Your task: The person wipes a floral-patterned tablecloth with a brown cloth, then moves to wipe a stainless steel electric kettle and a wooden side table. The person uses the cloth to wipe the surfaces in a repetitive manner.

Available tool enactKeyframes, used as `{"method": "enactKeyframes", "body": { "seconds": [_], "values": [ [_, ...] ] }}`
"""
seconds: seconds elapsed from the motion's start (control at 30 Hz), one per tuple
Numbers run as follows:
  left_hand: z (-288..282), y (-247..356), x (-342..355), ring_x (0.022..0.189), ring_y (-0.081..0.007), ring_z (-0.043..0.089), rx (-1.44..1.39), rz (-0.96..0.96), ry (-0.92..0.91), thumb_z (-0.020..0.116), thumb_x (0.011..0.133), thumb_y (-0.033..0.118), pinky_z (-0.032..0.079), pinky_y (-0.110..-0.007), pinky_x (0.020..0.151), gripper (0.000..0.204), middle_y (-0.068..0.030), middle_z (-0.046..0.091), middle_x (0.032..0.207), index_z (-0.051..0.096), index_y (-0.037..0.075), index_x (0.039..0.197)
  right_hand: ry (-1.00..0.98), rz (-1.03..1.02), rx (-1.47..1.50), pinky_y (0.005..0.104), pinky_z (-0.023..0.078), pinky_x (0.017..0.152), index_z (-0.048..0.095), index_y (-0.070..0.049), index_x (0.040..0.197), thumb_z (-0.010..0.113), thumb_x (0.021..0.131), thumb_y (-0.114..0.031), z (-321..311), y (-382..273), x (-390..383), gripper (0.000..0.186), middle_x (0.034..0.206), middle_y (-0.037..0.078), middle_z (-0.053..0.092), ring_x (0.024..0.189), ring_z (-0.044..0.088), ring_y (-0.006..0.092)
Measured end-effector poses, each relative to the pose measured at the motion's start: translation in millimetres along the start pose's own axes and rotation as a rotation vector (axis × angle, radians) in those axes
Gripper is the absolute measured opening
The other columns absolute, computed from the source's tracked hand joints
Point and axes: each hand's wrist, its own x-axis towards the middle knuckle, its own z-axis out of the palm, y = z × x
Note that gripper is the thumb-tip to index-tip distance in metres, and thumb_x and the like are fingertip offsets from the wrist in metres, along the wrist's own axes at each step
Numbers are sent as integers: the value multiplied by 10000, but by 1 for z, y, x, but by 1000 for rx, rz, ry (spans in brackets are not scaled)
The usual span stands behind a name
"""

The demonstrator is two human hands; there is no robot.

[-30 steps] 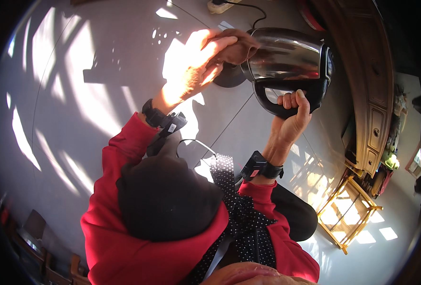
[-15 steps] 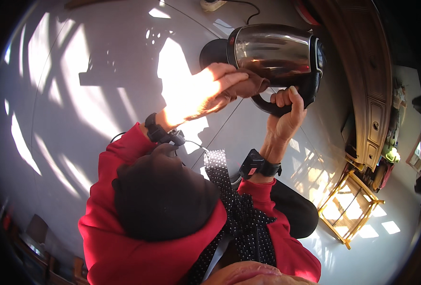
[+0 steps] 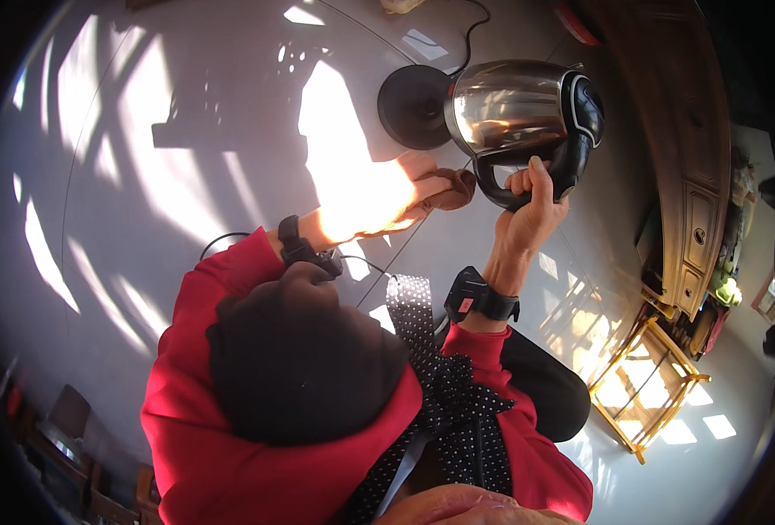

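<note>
A steel electric kettle with black trim is held up on its side, its lid end to the right. My right hand is closed round its black handle, thumb along the outer side. In my left hand is a bunched brown cloth, the fingers closed on it. Cloth and hand are just below and left of the kettle, apart from its body. Strong sunlight washes out the back of this hand. A round black kettle base shows by the kettle's bottom end.
A dark cord runs above the base to a pale object at the top edge. Carved wooden cabinets line the right side. A yellow wooden stool frame is at lower right. Sunlit patches cover the grey floor.
My left hand with the cloth has drawn down from the kettle's side. The kettle has shifted slightly right and down in view, and more of the black base shows.
</note>
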Motion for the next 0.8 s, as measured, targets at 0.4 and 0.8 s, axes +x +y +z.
{"method": "enactKeyframes", "body": {
  "seconds": [0.4, 0.8],
  "values": [
    [14, 4, -49, 873, -270, 591, -292, 77, -427, 655, 895, 304, 516, -402, 792, 345, -79, 581, 925, 661, 156, 1206, -58, 13, -116, 271, 389, 548, 573, -31, 801, 696, 816, 26, 6, 59, -6, 136, 659, 6, 513, 549, 478, 112],
    [27, -1, -57, 875, -270, 610, -329, 39, -384, 627, 909, 322, 522, -403, 772, 308, -74, 590, 920, 680, 157, 1164, -149, -8, -239, 239, 387, 522, 582, -26, 819, 714, 816, 13, 1, 86, -12, 137, 690, 7, 570, 555, 504, 84]
  ]
}}
